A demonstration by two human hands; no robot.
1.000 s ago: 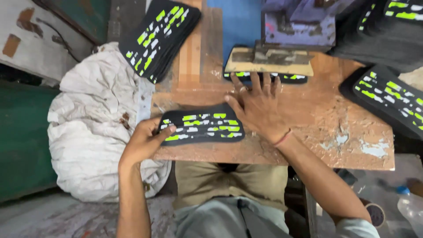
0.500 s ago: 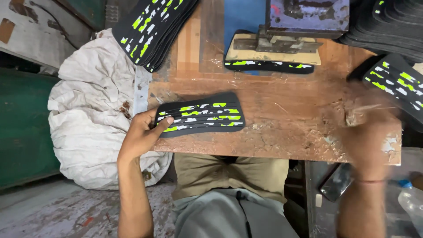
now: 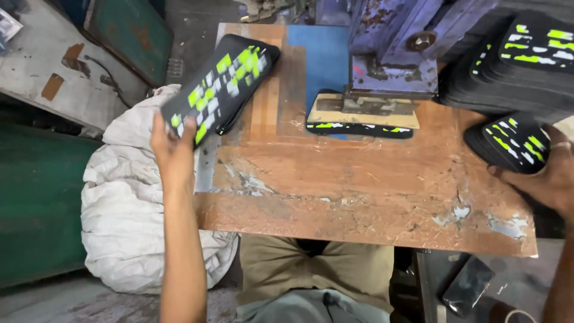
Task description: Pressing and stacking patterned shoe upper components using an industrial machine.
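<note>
My left hand (image 3: 170,146) grips the near end of a black flat piece with neon green and white marks (image 3: 218,90), tilted over the table's far left corner. Whether it rests on other pieces there I cannot tell. At the table's right edge my right hand (image 3: 547,176) closes around a small stack of the same black patterned pieces (image 3: 508,143). One more such piece (image 3: 359,128) lies under a tan block (image 3: 362,113) at the foot of a purple press (image 3: 394,54).
A worn brown wooden table (image 3: 359,191) spans the middle. Tall stacks of black patterned pieces (image 3: 526,54) fill the far right. A white cloth sack (image 3: 128,209) slumps at the table's left. Green metal panels (image 3: 36,197) stand further left. My knees are under the table.
My left hand lifted the patterned piece from the table's front and swung it to the far left corner. My right hand went from the table's middle to the stack at the right edge.
</note>
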